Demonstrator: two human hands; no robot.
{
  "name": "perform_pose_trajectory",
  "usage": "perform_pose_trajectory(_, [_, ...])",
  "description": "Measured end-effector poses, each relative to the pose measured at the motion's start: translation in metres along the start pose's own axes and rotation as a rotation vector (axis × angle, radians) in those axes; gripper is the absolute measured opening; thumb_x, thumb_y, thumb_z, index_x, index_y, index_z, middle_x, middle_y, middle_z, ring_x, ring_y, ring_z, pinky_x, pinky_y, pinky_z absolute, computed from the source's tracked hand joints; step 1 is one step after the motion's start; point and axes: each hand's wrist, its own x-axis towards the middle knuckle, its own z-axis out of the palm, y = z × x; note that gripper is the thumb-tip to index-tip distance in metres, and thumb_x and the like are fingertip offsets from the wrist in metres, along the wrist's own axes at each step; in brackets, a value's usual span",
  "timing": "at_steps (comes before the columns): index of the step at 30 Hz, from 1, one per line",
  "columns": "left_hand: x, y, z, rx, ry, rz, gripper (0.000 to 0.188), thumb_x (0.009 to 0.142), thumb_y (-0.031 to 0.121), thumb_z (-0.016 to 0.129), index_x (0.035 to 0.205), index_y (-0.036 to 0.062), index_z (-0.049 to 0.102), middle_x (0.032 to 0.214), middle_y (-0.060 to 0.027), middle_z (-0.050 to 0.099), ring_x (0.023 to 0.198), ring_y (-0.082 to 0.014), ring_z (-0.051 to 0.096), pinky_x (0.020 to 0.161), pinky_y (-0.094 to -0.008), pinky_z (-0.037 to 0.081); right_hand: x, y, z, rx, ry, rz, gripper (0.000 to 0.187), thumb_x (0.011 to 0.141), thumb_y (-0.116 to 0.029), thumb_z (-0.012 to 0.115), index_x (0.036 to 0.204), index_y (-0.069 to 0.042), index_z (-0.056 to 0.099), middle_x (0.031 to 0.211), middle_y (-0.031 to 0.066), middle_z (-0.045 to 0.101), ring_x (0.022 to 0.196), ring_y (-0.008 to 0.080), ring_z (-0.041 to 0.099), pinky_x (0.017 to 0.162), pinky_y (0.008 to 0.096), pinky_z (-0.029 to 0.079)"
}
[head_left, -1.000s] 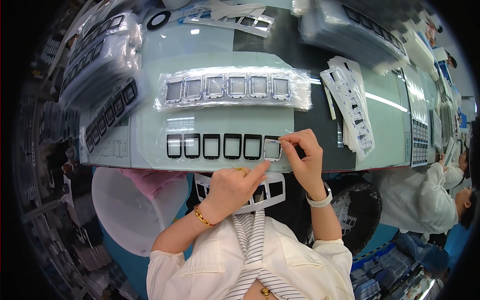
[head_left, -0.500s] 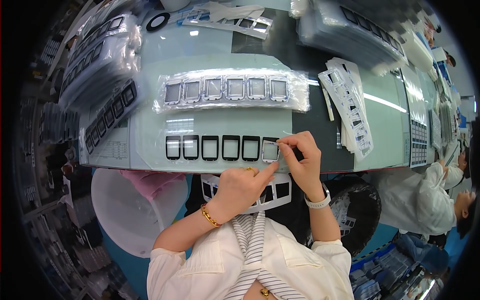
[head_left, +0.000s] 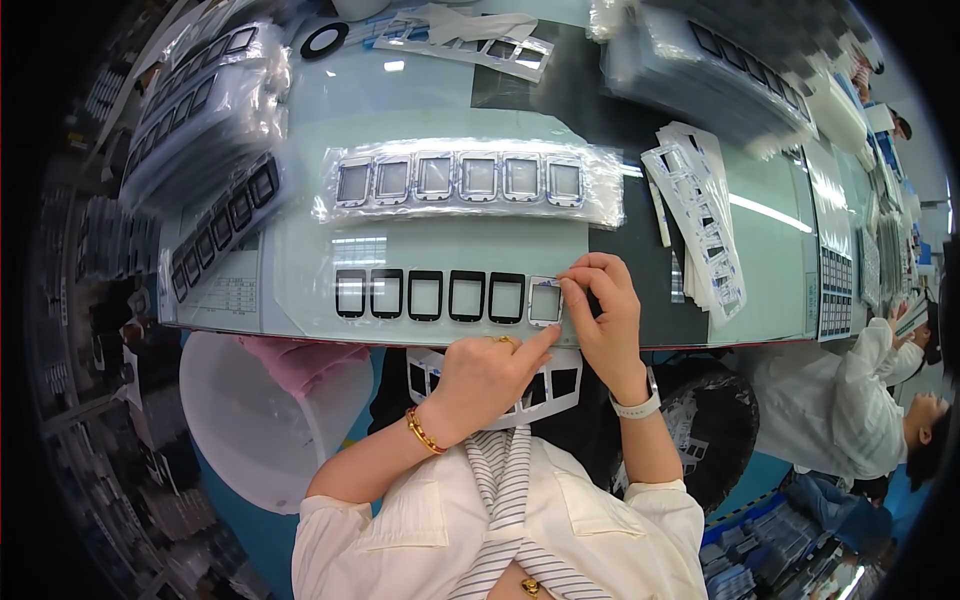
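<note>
A row of black rectangular frames (head_left: pixel 425 296) lies along the table's front edge. At its right end, a white-faced adhesive frame (head_left: pixel 545 302) sits over the last place, its black rim hardly showing. My right hand (head_left: pixel 606 310) pinches this piece's upper right corner between thumb and index finger. My left hand (head_left: pixel 487 378) reaches its index fingertip to the lower right corner; the other fingers are curled. They appear closed on a white strip with rectangular windows (head_left: pixel 556 390), below the table edge; the grip itself is hidden.
Behind the row lies a clear plastic pack of frames (head_left: pixel 478 178). Bagged stacks stand at left (head_left: pixel 205 120) and right (head_left: pixel 700 70). White strips (head_left: pixel 697 225) lie right, near a pen (head_left: pixel 660 212). A white tub (head_left: pixel 250 430) and a black-lined bin (head_left: pixel 715 430) stand below the table.
The adhesive frame at the right end now sits straighter, in line with the row. Both hands keep nearly the same places; the whole view has shifted slightly.
</note>
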Motion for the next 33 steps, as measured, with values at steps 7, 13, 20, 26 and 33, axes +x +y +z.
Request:
perform_pose_trajectory(7, [-0.001, -0.001, 0.002, 0.015, 0.013, -0.013, 0.036, 0.087, 0.024, 0.08, 0.123, 0.0186, 0.075, 0.064, -0.0019, 0.064, 0.05, -0.0207, 0.061, 0.048, -0.0347, 0.047, 0.0, -0.001, 0.004, -0.201, 0.011, -0.105, 0.011, 0.092, 0.001, 0.073, 0.102, 0.0, 0.074, 0.111, 0.0118, 0.063, 0.088, 0.024, 0.062, 0.073, 0.0328, 0.051])
perform_pose_trajectory(13, [-0.002, -0.001, 0.002, 0.002, 0.011, -0.016, 0.037, 0.087, 0.024, 0.08, 0.124, 0.019, 0.075, 0.063, -0.0013, 0.063, 0.049, -0.0206, 0.06, 0.048, -0.0347, 0.047, -0.004, -0.003, -0.007, -0.296, 0.067, -0.175, 0.023, 0.087, 0.006, 0.071, 0.107, -0.003, 0.076, 0.108, 0.0104, 0.063, 0.085, 0.0254, 0.058, 0.072, 0.0359, 0.05])
perform_pose_trajectory(20, [-0.007, -0.005, -0.002, -0.074, 0.003, -0.048, 0.041, 0.093, 0.031, 0.076, 0.132, 0.0191, 0.07, 0.059, -0.004, 0.06, 0.049, -0.0212, 0.061, 0.048, -0.0356, 0.048, -0.011, -0.01, -0.016, -0.241, -0.02, -0.189, 0.027, 0.086, 0.007, 0.068, 0.11, -0.003, 0.075, 0.105, 0.0106, 0.066, 0.09, 0.0263, 0.06, 0.076, 0.0352, 0.05])
perform_pose_trajectory(26, [-0.011, -0.006, -0.033, -0.545, 0.043, -0.147, 0.058, 0.087, 0.024, 0.084, 0.141, 0.0139, 0.065, 0.06, -0.0056, 0.06, 0.05, -0.0194, 0.059, 0.051, -0.0311, 0.045, -0.029, -0.037, -0.036, 0.267, -0.413, 0.124, 0.02, 0.098, -0.001, 0.067, 0.118, 0.0, 0.069, 0.099, 0.0048, 0.067, 0.084, 0.0143, 0.062, 0.076, 0.0265, 0.048])
perform_pose_trajectory(33, [-0.015, -0.015, -0.043, -0.531, 0.131, 0.084, 0.03, 0.083, 0.014, 0.087, 0.111, 0.0063, 0.079, 0.076, -0.007, 0.074, 0.06, -0.0181, 0.065, 0.054, -0.0288, 0.047, -0.026, -0.04, -0.04, 0.768, -0.6, 0.635, 0.017, 0.101, -0.004, 0.069, 0.117, 0.0, 0.067, 0.098, 0.0006, 0.069, 0.09, 0.0048, 0.063, 0.077, 0.0218, 0.05])
